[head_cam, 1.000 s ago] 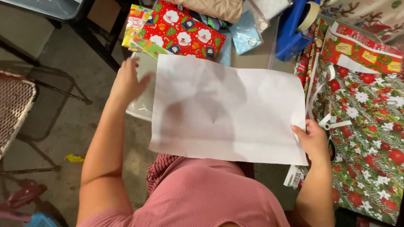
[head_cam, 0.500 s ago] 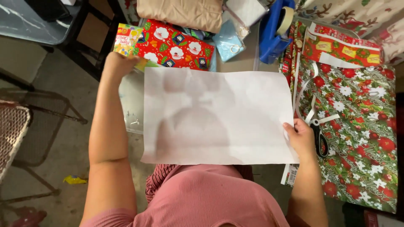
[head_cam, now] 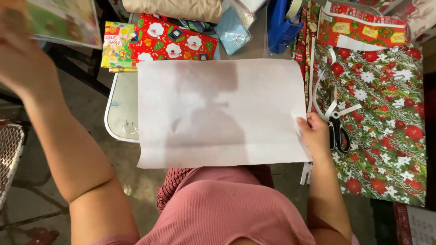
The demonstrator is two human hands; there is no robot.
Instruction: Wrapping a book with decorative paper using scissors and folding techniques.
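A large white sheet of paper [head_cam: 218, 109] lies flat on the small table [head_cam: 119, 120], its near edge hanging over towards my body. My right hand [head_cam: 313, 134] pinches the sheet's right edge. Raised at the far upper left and blurred, my left hand [head_cam: 20, 54] holds a flat, colourful picture-printed item [head_cam: 66, 20] in the air, away from the table. Behind the sheet lie a red gift-wrapped package [head_cam: 175, 43] and a yellow printed one [head_cam: 116, 45].
Black-handled scissors [head_cam: 338, 131] and white ribbon [head_cam: 329, 109] rest on red-flowered wrapping paper [head_cam: 386, 127] at the right. A blue tape dispenser [head_cam: 281, 22], a light blue pouch [head_cam: 231, 29] and a beige bundle [head_cam: 172, 9] stand at the back. A metal mesh chair [head_cam: 9, 154] is on the left.
My left hand has left the sheet, reached to the packages at the back left, and lifted a flat colourful item up and to the left. The right hand stays on the sheet's edge.
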